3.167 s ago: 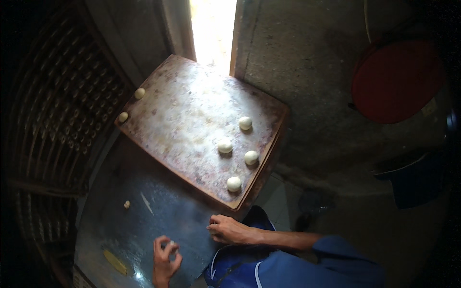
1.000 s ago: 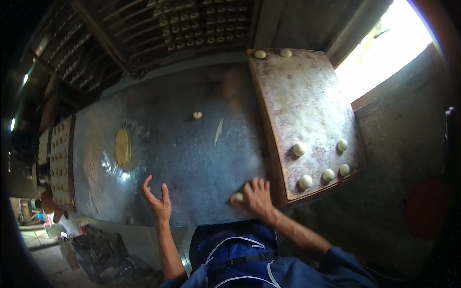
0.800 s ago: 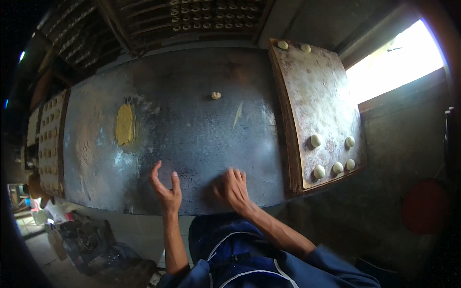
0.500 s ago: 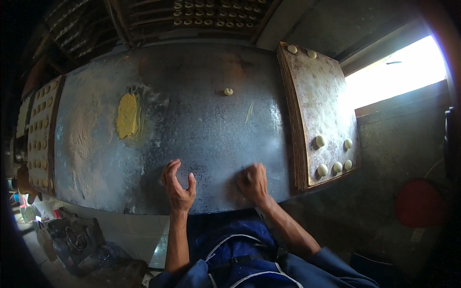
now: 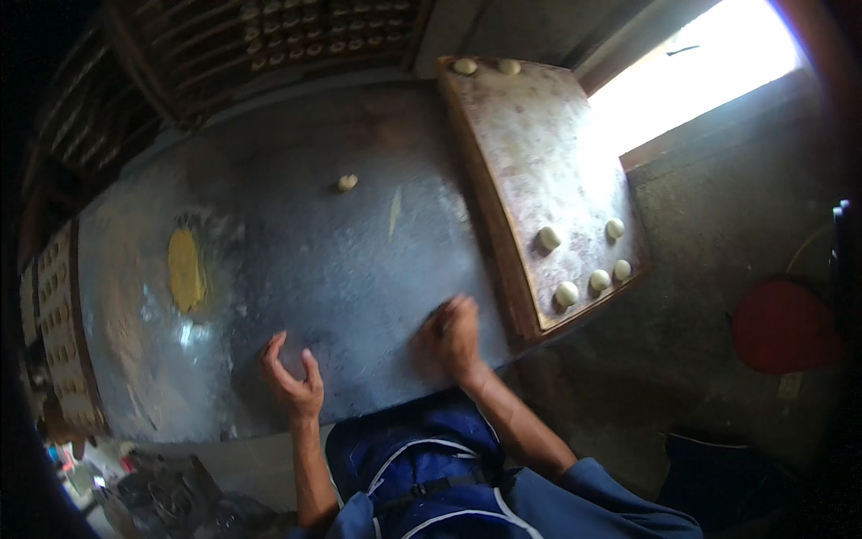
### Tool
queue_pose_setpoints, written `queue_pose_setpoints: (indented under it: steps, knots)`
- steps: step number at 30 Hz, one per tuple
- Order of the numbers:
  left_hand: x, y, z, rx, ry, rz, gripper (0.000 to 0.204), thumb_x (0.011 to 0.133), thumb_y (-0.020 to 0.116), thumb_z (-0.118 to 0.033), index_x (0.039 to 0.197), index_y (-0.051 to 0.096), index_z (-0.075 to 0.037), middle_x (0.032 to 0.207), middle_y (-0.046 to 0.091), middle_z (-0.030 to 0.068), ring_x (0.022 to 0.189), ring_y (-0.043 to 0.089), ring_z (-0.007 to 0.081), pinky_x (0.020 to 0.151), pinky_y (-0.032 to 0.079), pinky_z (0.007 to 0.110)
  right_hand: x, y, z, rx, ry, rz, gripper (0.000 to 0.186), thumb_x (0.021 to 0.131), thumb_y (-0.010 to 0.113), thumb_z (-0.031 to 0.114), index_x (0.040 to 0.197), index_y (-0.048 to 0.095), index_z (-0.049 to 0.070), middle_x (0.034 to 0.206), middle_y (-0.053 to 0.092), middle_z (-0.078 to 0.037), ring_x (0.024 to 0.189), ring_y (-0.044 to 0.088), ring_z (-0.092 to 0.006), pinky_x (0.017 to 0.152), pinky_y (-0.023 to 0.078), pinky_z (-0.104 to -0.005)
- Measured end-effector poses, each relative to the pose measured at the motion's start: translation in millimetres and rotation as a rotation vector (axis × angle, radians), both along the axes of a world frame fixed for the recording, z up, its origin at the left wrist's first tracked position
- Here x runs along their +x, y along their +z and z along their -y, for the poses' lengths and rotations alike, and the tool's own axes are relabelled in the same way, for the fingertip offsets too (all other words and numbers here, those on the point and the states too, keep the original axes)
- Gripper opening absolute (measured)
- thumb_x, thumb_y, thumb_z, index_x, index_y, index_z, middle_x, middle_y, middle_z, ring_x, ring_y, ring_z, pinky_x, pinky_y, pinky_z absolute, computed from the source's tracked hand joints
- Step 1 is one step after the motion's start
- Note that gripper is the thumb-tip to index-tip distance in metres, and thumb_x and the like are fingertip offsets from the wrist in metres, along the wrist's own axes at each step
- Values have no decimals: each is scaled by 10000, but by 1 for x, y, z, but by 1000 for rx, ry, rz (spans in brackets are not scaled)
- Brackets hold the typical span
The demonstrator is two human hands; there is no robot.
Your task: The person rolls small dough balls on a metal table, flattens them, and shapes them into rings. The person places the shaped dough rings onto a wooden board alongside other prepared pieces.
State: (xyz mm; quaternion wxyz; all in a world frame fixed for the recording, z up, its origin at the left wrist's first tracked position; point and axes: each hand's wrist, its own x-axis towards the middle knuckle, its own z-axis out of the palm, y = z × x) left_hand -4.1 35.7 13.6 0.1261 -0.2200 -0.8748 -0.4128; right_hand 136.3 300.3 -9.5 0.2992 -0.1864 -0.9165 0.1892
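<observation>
My left hand (image 5: 294, 382) hovers over the near edge of the dark metal tabletop (image 5: 305, 260), fingers curved and thumb apart, with nothing in it. Further right my right hand (image 5: 460, 340) is curled down against the tabletop, fingers bent together and slightly blurred. Whatever lies under it is hidden. A small pale lump of dough (image 5: 347, 183) sits alone towards the far side. To the left a yellow, paste-like patch (image 5: 187, 269) is spread on the surface. Beside my right hand, a floury wooden board (image 5: 548, 153) on a stack carries several round dough balls (image 5: 567, 294).
A tray (image 5: 56, 314) with rows of dough pieces stands at the left end. Slatted racks (image 5: 193, 58) holding ring-shaped pieces rise behind the table. A bright window (image 5: 709, 81) is at the far right, and a round red object (image 5: 783, 325) is lower right.
The whole view has turned to the right, so the table appears tilted and shifted left. My right hand stays curled on the tabletop; my left hand stays open.
</observation>
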Motion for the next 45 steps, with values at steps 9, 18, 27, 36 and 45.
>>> queue_pose_setpoints:
  steps: [9, 18, 27, 36, 45]
  knots:
    - [2, -7, -5, -96, 58, 39, 370, 911, 636, -103, 1255, 545, -1, 1222, 599, 181, 1170, 552, 379, 1034, 415, 499, 51, 55, -13, -85, 88, 308, 431, 742, 745, 107, 1149, 624, 35, 1041, 588, -141, 988, 565, -319, 857, 489, -424]
    - [7, -7, -6, -206, 104, -17, 353, 915, 617, -69, 1253, 543, 1, 1237, 584, 192, 1173, 546, 377, 1030, 411, 488, 53, 174, -210, -281, -374, -442, 717, 760, 877, 96, 1341, 461, 28, 935, 651, -107, 746, 640, -172, 525, 472, -248]
    - [75, 88, -92, 226, -75, 212, 375, 1020, 512, -255, 1180, 583, 77, 1212, 630, 223, 1130, 610, 350, 1038, 447, 457, 35, 147, -133, -431, -2, -207, 924, 787, 879, 275, 1494, 359, -12, 1151, 587, -159, 976, 590, -273, 860, 482, -391]
    - [32, 122, -32, -545, -50, 31, 776, 1052, 316, -583, 1580, 282, -15, 1626, 277, 247, 1532, 221, 354, 1222, 177, 561, -24, 167, 72, -1850, 1062, 333, 985, 982, 134, 756, 1616, 96, 3, 1667, 189, -199, 1562, 118, -348, 1265, 93, -482]
    - [94, 148, 155, 1586, 246, 552, 735, 1071, 332, -532, 1546, 331, 29, 1638, 274, 211, 1536, 242, 305, 1230, 250, 463, -142, 163, 358, -684, 1450, 259, 953, 983, 296, 685, 1623, 87, 10, 1697, 64, -212, 1564, -8, -422, 1227, -31, -600]
